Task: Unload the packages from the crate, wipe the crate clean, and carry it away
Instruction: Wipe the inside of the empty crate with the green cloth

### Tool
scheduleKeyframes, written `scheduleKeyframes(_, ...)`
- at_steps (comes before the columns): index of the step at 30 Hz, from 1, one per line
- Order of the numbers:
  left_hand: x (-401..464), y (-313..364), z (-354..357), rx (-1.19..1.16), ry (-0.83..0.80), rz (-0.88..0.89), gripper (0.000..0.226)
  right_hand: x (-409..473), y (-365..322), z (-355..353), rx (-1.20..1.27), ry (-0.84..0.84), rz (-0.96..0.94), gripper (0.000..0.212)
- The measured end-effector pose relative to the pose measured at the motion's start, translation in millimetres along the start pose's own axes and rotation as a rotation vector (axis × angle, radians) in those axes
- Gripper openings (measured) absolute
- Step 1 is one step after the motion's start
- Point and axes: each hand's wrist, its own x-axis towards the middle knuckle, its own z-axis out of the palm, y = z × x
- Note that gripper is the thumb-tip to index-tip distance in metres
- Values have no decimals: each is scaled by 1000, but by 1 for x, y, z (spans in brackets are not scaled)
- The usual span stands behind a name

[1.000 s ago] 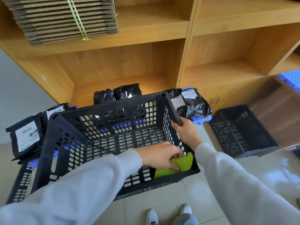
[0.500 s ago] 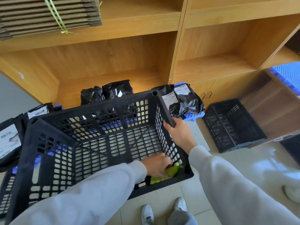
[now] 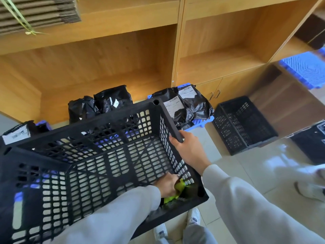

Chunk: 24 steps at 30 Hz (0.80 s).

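Note:
A black perforated plastic crate [image 3: 105,155] fills the lower left of the head view, tilted toward me, with no packages inside. My right hand [image 3: 189,148] grips the crate's right rim. My left hand [image 3: 168,184] is deep in the near right corner of the crate, pressing a green cloth [image 3: 177,190] against the wall and floor there. Black plastic packages with white labels lie beyond the crate: two at the back [image 3: 112,101], two at the right on a blue pallet [image 3: 190,103], one at the far left [image 3: 17,132].
A wooden shelf unit [image 3: 177,50] stands right behind the crate, with bundled flat cardboard [image 3: 35,13] on an upper shelf. A second black crate [image 3: 244,124] sits on the tiled floor at right. My white shoes [image 3: 175,224] are below the crate. Another shoe [image 3: 311,189] shows at far right.
My left hand has pushed the green cloth further down into the crate's near right corner. The view has moved closer and slightly right. My right hand keeps its hold on the rim.

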Motion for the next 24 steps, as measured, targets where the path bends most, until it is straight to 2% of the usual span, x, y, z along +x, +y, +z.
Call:
scheduleKeyframes(5, 8, -2, 0, -87, -59, -92, 59, 1, 1, 2, 10, 11, -6, 22)
scheduleKeyframes(8, 5, 3, -7, -119, -75, -101, 31, 2, 4, 3, 11, 19, 5, 24)
scheduleKeyframes(11, -3, 8, -18, -166, -67, -113, 44, 1, 2, 3, 6, 15, 0, 24)
scheduleKeyframes(14, -15, 17, -32, -284, -58, -104, 28, 0, 0, 1, 16, 2, 12, 20)
scheduleKeyframes(21, -59, 45, -55, -468, 55, -98, 28, -2, -1, 1, 13, 11, 8, 20)
scheduleKeyframes(24, -75, 55, -68, -636, 76, -68, 38, -2, -2, 1, 29, 3, 11, 23)
